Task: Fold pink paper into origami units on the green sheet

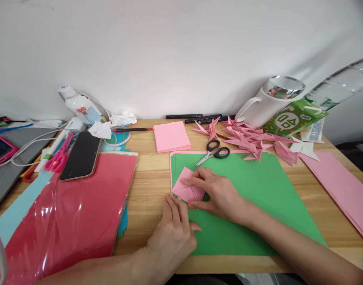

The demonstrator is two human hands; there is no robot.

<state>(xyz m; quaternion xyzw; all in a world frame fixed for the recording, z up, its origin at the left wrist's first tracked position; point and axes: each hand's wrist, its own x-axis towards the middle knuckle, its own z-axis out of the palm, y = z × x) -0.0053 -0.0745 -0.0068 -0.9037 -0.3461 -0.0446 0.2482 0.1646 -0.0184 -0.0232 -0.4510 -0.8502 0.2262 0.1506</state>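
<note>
A folded pink paper [185, 191] with crossing creases lies on the left part of a green sheet [252, 221]. My right hand [218, 194] is closed on its right side, the index finger pressing on top and the thumb at the lower edge. At the paper's lower left edge, the bent fingers of my left hand [174, 227] press together, their tips partly hidden; its thumb sticks out over the green sheet. Just above lie small scissors [212, 153] with black handles. A stack of pink squares [172, 136] sits farther back.
Several folded pink paper pieces [248, 138] are heaped at back right, before a white mug [272, 99]. Pink strips [338, 190] lie at right. To the left are a red sheet pack [77, 209], a phone [81, 155], pink scissors [59, 156] and a white bottle [80, 105].
</note>
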